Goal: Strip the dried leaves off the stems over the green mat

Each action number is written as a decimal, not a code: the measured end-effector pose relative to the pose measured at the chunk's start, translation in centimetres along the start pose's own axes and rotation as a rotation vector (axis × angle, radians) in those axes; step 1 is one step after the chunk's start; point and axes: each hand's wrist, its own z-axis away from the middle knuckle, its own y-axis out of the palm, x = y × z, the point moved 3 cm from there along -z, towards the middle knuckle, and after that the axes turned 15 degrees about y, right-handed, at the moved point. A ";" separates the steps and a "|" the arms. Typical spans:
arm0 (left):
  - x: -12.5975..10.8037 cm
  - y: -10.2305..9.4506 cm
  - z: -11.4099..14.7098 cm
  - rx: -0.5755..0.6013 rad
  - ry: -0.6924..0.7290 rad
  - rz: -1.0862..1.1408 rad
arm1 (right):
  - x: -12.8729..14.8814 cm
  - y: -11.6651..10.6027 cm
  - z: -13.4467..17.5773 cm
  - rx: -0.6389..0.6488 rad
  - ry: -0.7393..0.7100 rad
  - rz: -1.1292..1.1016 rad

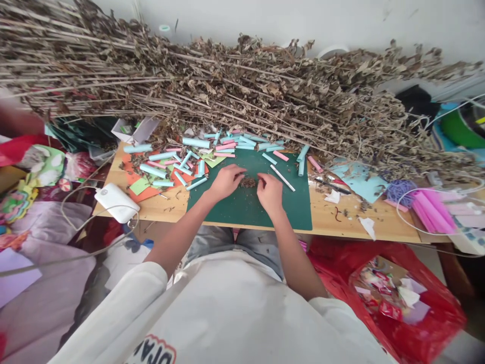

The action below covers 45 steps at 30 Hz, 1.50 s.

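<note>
My left hand [228,182] is at the left side of a small pile of crumbled dried leaves [248,182], its fingers loosely curved and a little apart. Across the pile, my right hand [270,192] curves inward with thumb and fingertips slightly apart. Nothing shows in either hand. Under both hands lies a dark green cutting mat [250,212], dusted with fine crumbs. A thin white paper tube [282,178] rests slantwise just beyond my right hand. Blue rolled paper tubes [196,143] and pink ones [225,146] lie scattered along the mat's far edge and to the left.
Long dried plant stalks [212,86] are heaped across the back. A white power bank [116,202] with a cable sits at the table's left edge. To the right are a black pen [333,186], blue paper [359,177] and purple shredded strands [401,193]. A red plastic bag [424,323] stands below.
</note>
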 end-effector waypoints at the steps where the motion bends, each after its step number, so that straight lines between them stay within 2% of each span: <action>1: -0.2 0.0 0.1 0.034 0.012 -0.001 | -0.1 0.0 -0.1 0.005 0.015 0.011; 4: -0.5 0.5 0.1 0.133 0.041 -0.031 | 0.1 0.1 0.0 0.064 0.043 0.071; 7: -0.4 1.0 -0.1 0.164 0.045 -0.049 | 0.5 0.3 0.1 0.118 0.041 0.129; 9: -0.4 1.1 -0.2 0.127 0.039 -0.039 | 0.6 0.3 0.2 0.115 0.027 0.082; 12: -0.3 0.9 -0.2 0.031 0.015 0.013 | 0.2 -0.1 0.1 0.061 0.045 -0.114; 15: -0.2 0.7 -0.1 0.003 0.007 0.044 | -0.3 -0.3 0.0 0.064 0.060 -0.238; 22: -0.5 0.5 0.7 0.011 0.049 0.046 | 0.5 -0.7 0.2 0.062 0.001 -0.027; 26: -0.8 0.3 1.3 0.005 0.069 0.096 | 1.1 0.1 0.3 0.093 -0.064 0.077; 29: -0.7 0.6 1.5 0.003 0.040 0.110 | 0.8 0.9 0.3 0.090 -0.080 -0.039; 34: -0.1 1.6 1.3 0.008 -0.008 0.100 | 0.2 1.4 0.4 0.080 0.020 -0.282; 38: -0.2 1.9 1.1 0.017 -0.023 0.069 | 0.4 0.8 0.3 0.068 0.010 -0.264; 41: -0.9 1.3 1.3 -0.009 0.030 0.073 | 0.7 0.6 0.4 0.062 -0.070 -0.180; 45: -1.3 -1.0 3.3 -0.016 0.107 -0.040 | 1.0 0.8 0.6 0.046 -0.127 -0.055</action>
